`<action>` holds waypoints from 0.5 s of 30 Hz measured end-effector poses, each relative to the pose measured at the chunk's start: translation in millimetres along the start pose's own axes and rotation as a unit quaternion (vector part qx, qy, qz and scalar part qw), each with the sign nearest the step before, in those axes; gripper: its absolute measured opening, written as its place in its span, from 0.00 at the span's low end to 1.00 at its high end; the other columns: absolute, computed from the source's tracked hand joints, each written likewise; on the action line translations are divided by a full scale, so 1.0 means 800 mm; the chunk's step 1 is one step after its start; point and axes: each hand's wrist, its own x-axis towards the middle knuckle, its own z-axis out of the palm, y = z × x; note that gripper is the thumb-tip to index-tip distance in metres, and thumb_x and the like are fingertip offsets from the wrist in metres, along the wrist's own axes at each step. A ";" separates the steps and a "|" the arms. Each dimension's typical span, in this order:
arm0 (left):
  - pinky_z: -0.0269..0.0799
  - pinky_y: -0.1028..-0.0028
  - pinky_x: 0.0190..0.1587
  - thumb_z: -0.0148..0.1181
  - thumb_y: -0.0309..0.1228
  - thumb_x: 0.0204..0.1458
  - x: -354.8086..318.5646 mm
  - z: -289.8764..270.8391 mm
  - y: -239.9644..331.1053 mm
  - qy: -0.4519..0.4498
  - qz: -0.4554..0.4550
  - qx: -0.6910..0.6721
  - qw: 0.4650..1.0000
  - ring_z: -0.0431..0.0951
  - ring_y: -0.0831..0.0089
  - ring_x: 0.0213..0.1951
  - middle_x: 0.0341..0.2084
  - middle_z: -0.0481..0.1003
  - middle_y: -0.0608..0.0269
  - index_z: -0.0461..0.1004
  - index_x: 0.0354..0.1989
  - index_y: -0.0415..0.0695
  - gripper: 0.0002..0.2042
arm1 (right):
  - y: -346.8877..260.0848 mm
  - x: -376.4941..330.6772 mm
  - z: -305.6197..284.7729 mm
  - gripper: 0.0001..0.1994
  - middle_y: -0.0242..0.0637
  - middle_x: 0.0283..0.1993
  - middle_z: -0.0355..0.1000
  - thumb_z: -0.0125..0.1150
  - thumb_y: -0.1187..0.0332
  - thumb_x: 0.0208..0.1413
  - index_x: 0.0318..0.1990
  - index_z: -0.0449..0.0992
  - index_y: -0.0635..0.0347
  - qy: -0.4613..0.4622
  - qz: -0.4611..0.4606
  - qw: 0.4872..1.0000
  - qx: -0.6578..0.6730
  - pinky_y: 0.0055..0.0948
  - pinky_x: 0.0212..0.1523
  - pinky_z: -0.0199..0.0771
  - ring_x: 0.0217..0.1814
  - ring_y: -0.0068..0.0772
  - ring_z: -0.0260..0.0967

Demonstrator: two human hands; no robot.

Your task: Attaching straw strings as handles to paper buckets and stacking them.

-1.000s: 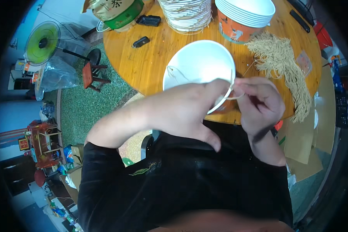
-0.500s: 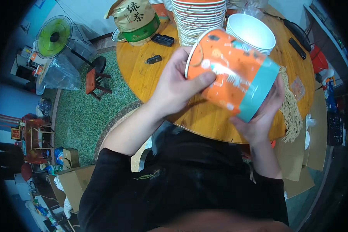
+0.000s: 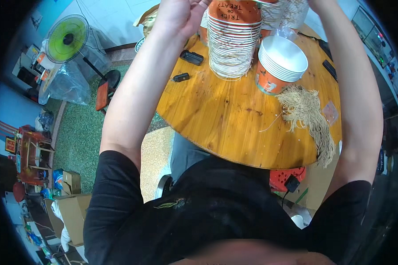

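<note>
Both my arms reach forward over the round wooden table (image 3: 234, 132). At the top edge my left hand (image 3: 188, 17) has bent fingers beside a tall stack of paper buckets (image 3: 234, 48); whatever it grips is cut off. My right hand (image 3: 317, 3) barely shows at the top edge, its fingers out of view. An orange bucket with dark print (image 3: 234, 12) tops the stack, and beige cords hang along the stacked rims. To its right is a shorter stack of white-lined orange buckets (image 3: 282, 59). A bundle of loose beige cords (image 3: 309, 112) lies near the table's right edge.
More bucket stacks (image 3: 292, 15) stand behind. A black case (image 3: 191, 57), a small black object (image 3: 180, 77) and a clear plastic packet (image 3: 330, 112) lie on the table. Left are a green fan (image 3: 67, 39) and a wooden stool (image 3: 102, 95). A red stool (image 3: 287, 178) shows beneath.
Both hands have moved forward and up to the top edge, away from the orange and teal bucket's earlier place before me. The shorter stack and the cord bundle are now uncovered.
</note>
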 end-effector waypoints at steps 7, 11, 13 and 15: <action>0.75 0.63 0.66 0.68 0.32 0.65 0.021 -0.060 -0.039 0.036 -0.027 -0.077 0.996 0.80 0.62 0.52 0.46 0.80 0.52 0.75 0.55 0.37 0.15 | 0.065 0.054 0.085 0.23 0.44 0.33 0.85 0.79 0.48 0.54 0.38 0.88 0.65 -0.123 0.017 0.982 -0.140 0.37 0.35 0.81 0.29 0.34 0.82; 0.75 0.67 0.65 0.64 0.26 0.67 -0.023 -0.102 -0.063 0.078 0.005 0.119 0.990 0.79 0.65 0.59 0.59 0.76 0.51 0.67 0.67 0.30 0.23 | 0.088 0.023 0.097 0.22 0.46 0.34 0.86 0.80 0.48 0.53 0.36 0.89 0.62 -0.153 0.099 0.977 -0.110 0.38 0.39 0.83 0.32 0.37 0.83; 0.75 0.63 0.68 0.64 0.27 0.68 -0.047 -0.108 -0.069 0.093 -0.011 0.184 0.978 0.79 0.65 0.59 0.59 0.75 0.53 0.66 0.68 0.30 0.24 | 0.086 0.006 0.101 0.25 0.49 0.42 0.84 0.81 0.48 0.52 0.45 0.85 0.62 -0.141 0.066 0.979 -0.133 0.40 0.47 0.81 0.41 0.41 0.82; 0.75 0.66 0.66 0.66 0.27 0.66 -0.071 -0.102 -0.087 0.115 -0.008 0.237 0.965 0.79 0.67 0.59 0.58 0.76 0.54 0.67 0.68 0.31 0.25 | 0.085 -0.011 0.099 0.37 0.55 0.58 0.82 0.82 0.49 0.51 0.64 0.79 0.62 -0.117 -0.003 0.977 -0.177 0.44 0.63 0.78 0.61 0.48 0.81</action>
